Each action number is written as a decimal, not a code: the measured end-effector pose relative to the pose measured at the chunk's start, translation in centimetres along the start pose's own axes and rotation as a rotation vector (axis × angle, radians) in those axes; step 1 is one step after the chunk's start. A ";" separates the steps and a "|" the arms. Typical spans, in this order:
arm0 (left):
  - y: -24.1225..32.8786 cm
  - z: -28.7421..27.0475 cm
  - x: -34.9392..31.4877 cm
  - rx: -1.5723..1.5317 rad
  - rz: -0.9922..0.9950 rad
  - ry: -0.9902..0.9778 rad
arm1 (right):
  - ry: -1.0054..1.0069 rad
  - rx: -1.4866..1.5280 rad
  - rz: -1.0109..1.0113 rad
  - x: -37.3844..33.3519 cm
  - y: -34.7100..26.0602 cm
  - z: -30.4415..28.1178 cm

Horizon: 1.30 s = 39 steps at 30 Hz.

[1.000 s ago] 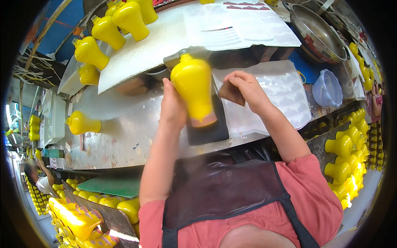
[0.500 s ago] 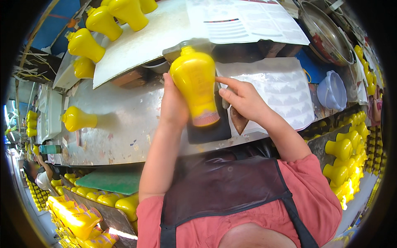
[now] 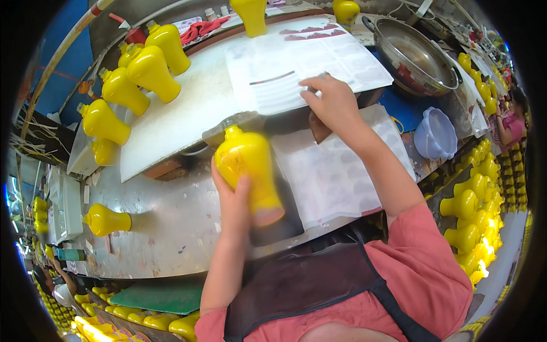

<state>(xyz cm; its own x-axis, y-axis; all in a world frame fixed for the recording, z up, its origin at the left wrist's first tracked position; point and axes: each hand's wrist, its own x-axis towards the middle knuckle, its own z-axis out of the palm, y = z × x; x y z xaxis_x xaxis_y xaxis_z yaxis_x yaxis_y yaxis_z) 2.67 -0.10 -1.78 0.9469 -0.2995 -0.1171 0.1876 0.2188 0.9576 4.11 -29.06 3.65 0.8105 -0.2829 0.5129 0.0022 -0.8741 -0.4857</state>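
Observation:
A glossy yellow vase-shaped bottle (image 3: 256, 165) with a clear neck leans over a dark pad on the metal table. Around its left side wraps my left hand (image 3: 232, 199), thumb across the front. A faint printed mark shows on the bottle's body, and a pinkish band runs round its base. My right hand (image 3: 336, 105) hovers over a white sheet of printed strips (image 3: 279, 91), thumb and forefinger curled toward each other. Tucked under that palm is a brown wedge-shaped piece (image 3: 319, 128); its upper part is hidden by the hand.
Several yellow bottles (image 3: 154, 71) stand at the back left, with one lying bottle (image 3: 106, 220) at the left. A second pale sheet (image 3: 325, 182) covers the table's right part. Beyond it are a metal pan (image 3: 419, 54) and a lilac bucket (image 3: 435, 134). Other people work at both sides.
My right hand has left the bottle and moved forward over the strip sheet, the brown wedge-shaped piece going with it. My left hand still holds the bottle. The whole view has shifted.

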 end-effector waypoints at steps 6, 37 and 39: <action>-0.5 -0.3 0.0 -0.009 0.018 -0.023 | -0.539 -0.458 0.156 7.8 1.1 3.1; 3.8 5.8 -2.9 0.156 0.502 -0.150 | -0.256 -0.210 -0.147 -1.6 -2.3 0.8; 4.0 7.5 -2.0 -0.023 0.198 -0.175 | -0.232 -0.249 -0.190 -1.6 -1.9 1.5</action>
<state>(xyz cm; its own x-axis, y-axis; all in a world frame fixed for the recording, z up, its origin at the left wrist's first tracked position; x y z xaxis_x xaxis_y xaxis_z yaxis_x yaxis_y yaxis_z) -0.46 -5.64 4.24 0.9066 -0.4042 0.1212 0.0110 0.3097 0.9508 3.69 -26.42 2.73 0.9202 -0.0349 0.3898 0.0459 -0.9795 -0.1962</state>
